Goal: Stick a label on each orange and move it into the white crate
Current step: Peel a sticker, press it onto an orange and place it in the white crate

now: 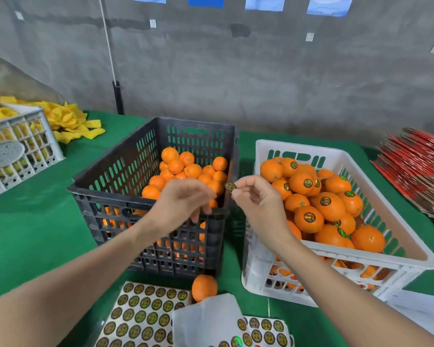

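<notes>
A black crate [115, 196] in the middle holds several unlabelled oranges [186, 169]. To its right a white crate [416, 259] is heaped with labelled oranges [308, 217]. My right hand [258, 204] pinches a round dark label [230, 186] between thumb and forefinger, above the gap between the crates. My left hand [183, 201] hovers over the black crate's near right corner, fingers pointing down and loosely spread, holding nothing. One loose orange [204, 288] lies on the green cloth in front of the black crate. Label sheets [140, 316] lie at the near edge.
A grey crate [18, 151] with yellow foam nets [68, 121] stands at the far left. Red flat cartons [416, 169] are stacked at the right. White backing paper [206, 321] covers part of the sheets. A concrete wall rises behind the table.
</notes>
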Motion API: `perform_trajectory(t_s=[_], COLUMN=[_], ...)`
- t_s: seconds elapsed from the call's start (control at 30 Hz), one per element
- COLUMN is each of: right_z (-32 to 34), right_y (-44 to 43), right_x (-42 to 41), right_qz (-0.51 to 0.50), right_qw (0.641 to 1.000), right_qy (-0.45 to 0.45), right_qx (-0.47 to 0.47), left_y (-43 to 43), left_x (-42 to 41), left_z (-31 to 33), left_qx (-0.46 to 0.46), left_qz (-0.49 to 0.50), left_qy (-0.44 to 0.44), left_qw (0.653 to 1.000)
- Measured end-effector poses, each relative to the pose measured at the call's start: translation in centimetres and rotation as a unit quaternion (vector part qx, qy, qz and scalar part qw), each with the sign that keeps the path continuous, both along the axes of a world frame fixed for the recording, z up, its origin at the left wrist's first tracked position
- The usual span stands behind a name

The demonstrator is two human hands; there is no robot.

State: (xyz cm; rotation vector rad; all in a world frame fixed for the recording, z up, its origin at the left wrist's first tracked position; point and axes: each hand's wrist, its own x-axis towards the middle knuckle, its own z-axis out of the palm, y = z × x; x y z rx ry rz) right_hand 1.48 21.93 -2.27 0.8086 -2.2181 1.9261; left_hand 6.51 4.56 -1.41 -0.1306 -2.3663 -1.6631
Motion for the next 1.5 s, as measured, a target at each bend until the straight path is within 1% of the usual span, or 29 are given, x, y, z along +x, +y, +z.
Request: perform_trajectory(t_s=[0.07,0.13,0.23,0.3,0.33,0.37,0.43,0.5,0.53,0.57,0.6,0.67,0.7,0.73,0.87,0.93,1.03,1.1,1.17,1.23,1.27,1.33,1.37,1.43,1.5], right_z=[0.0,0.0,0.1,0.2,0.2,0.3,0.2,-0.1,-0.3,-0.5,-0.7,-0.9,-1.0,-1.1,-1.0,-0.9,-0.8,-0.6,-0.4,0.0,0.3,1.0,1.3,1.9,2.6], right_y=[-1.5,-3.0,-5.1,-6.2,-6.7,-7.0,-7.5,-7.6,-7.5,-7.4,-7.3,-7.3,-7.3,-7.3,-7.4,-7.4,-7.4,-7.4,-7.4,-7.1,-6.9,-6.2,-5.8,-4.9,-4.1], right_x=[-1.3,-2.6,-4.4,-5.4,-5.8,-6.3,-6.9,-7.2,-7.2,-7.2,-7.1,-7.1,-7.1,-7.2,-7.3,-7.2,-7.2,-7.1,-6.9,-6.9,-6.8,-6.4,-6.3,-5.6,-4.7], right_qz=[-0.015,-0.025,-0.025,-0.009,0.004,0.016,0.029,0.024,0.021,0.019,0.015,0.008,0.005,0.004,0.0,0.002,-0.003,-0.012,-0.025,-0.04,-0.045,-0.05,-0.048,-0.027,0.019], right_qw=[1.0,0.999,0.998,0.996,0.994,0.99,0.983,0.978,0.977,0.976,0.976,0.977,0.977,0.976,0.972,0.973,0.975,0.978,0.985,0.994,0.996,0.994,0.992,0.988,0.984], right_qy=[0.004,0.004,0.002,-0.002,-0.004,-0.007,-0.007,0.005,0.01,0.015,0.022,0.031,0.032,0.032,0.04,0.035,0.019,0.015,0.012,-0.021,-0.046,-0.094,-0.111,-0.137,-0.154], right_qx=[0.002,0.025,0.059,0.085,0.109,0.137,0.182,0.208,0.214,0.216,0.216,0.211,0.211,0.215,0.23,0.228,0.221,0.207,0.172,0.103,0.065,-0.003,-0.029,-0.073,-0.088], left_y=[-1.9,-3.9,-7.0,-8.5,-8.9,-9.1,-9.2,-9.1,-9.2,-9.2,-9.2,-9.4,-9.4,-9.4,-9.4,-9.3,-9.2,-9.4,-9.7,-10.2,-10.3,-10.1,-9.7,-8.6,-7.2], left_x=[-2.5,-5.3,-9.9,-12.9,-14.3,-15.6,-18.0,-20.1,-21.1,-21.9,-22.5,-23.0,-23.1,-23.2,-23.7,-23.4,-22.6,-21.7,-20.0,-17.8,-16.6,-13.9,-12.7,-10.5,-8.4], left_z=[1.2,1.8,1.5,0.8,0.4,-0.1,-1.5,-3.6,-4.8,-6.0,-7.3,-9.9,-11.1,-12.2,-14.1,-13.2,-9.7,-6.5,-3.5,-1.4,-0.7,0.3,0.6,1.2,1.8], left_qx=[-0.013,-0.069,-0.166,-0.254,-0.318,-0.387,-0.512,-0.599,-0.617,-0.623,-0.624,-0.615,-0.605,-0.589,-0.5,-0.452,-0.377,-0.31,-0.2,-0.068,0.001,0.117,0.155,0.202,0.249], left_qz=[0.048,0.061,0.034,-0.009,-0.039,-0.067,-0.124,-0.174,-0.189,-0.197,-0.197,-0.178,-0.164,-0.149,-0.096,-0.103,-0.128,-0.134,-0.139,-0.136,-0.137,-0.142,-0.139,-0.131,-0.136], left_qy=[-0.003,-0.049,-0.146,-0.184,-0.192,-0.201,-0.224,-0.264,-0.288,-0.308,-0.325,-0.364,-0.384,-0.401,-0.442,-0.453,-0.408,-0.373,-0.338,-0.295,-0.277,-0.24,-0.215,-0.162,-0.14], left_qw=[0.999,0.995,0.975,0.949,0.928,0.897,0.82,0.735,0.708,0.691,0.683,0.677,0.677,0.685,0.739,0.762,0.821,0.864,0.909,0.943,0.951,0.953,0.954,0.957,0.949])
